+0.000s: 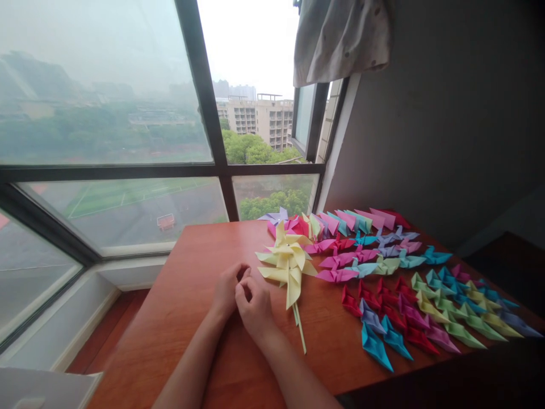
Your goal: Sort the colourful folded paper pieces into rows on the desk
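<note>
My left hand [230,289] rests on the wooden table [179,284] with its fingers curled inward. Against it lies my right hand [255,304], loosely closed, thumb bent toward the forefinger; I see nothing held in either. Just right of my hands are pale yellow paper pinwheels [289,258], overlapping on the tabletop, with thin stick ends [301,335] pointing toward me. Rows of folded paper cranes [340,259] begin beside the pinwheels. Nearer the front right edge sit several paper boats [377,346] in blue, red, green and yellow.
Upright folded paper pieces [344,221] line the table's back edge. A large window [106,85] stands behind and to the left, with one open pane [304,122]. A curtain [340,40] hangs above the back right, beside a grey wall [447,113].
</note>
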A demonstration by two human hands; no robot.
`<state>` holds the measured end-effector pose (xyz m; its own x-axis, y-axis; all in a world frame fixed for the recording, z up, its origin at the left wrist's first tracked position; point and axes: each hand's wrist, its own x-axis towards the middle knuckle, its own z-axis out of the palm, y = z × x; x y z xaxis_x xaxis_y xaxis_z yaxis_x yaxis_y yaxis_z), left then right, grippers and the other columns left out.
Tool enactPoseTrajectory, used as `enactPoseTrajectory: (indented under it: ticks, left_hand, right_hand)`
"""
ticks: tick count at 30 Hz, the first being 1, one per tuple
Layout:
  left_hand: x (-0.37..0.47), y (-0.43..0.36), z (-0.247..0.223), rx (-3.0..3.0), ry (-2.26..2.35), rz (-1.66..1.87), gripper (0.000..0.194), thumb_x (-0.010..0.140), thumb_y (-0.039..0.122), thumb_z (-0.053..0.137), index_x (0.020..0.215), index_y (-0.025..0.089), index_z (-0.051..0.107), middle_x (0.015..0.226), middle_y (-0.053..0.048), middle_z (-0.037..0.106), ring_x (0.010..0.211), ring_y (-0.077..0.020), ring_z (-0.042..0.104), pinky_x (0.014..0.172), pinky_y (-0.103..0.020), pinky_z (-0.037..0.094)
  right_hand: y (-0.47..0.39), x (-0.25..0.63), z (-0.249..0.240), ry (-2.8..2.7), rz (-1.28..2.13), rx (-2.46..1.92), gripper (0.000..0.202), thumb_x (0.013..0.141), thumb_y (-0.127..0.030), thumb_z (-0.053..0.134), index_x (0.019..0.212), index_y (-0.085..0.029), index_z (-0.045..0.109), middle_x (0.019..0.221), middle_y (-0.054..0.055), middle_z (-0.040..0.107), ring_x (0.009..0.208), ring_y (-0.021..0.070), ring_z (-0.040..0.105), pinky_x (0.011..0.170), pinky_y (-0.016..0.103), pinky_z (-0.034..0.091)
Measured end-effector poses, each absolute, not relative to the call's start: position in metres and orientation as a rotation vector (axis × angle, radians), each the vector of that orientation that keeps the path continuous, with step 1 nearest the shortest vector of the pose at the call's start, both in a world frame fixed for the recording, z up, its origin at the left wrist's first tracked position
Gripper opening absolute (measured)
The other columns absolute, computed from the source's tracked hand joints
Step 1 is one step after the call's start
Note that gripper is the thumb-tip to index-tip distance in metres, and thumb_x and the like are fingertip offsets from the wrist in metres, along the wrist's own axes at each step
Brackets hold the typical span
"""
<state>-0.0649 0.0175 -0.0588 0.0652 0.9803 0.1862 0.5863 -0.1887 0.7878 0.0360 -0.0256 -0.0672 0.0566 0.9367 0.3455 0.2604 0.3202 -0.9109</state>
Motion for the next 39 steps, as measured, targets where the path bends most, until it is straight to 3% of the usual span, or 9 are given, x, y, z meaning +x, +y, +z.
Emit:
enactPoseTrajectory:
  ticks: [39]
  left_hand:
    - [-0.0668,0.018,-0.0607,1.924,1.544,0.961,0.029,0.089,0.043,0.049,0.081,0.02,0.065,0.074,0.0,0.07,0.072,-0.0183,0.064,0.066,-0.026,0.046]
  right_hand:
    - [-0.0275,0.0384,-0.0609,-1.456,0.784,-1.204,0.019,0.085,-0.026,0.049,0.069,-0.021,0.058,0.066,-0.001,0.059,0.062,0.0136,0.054,0.06,0.024,0.04]
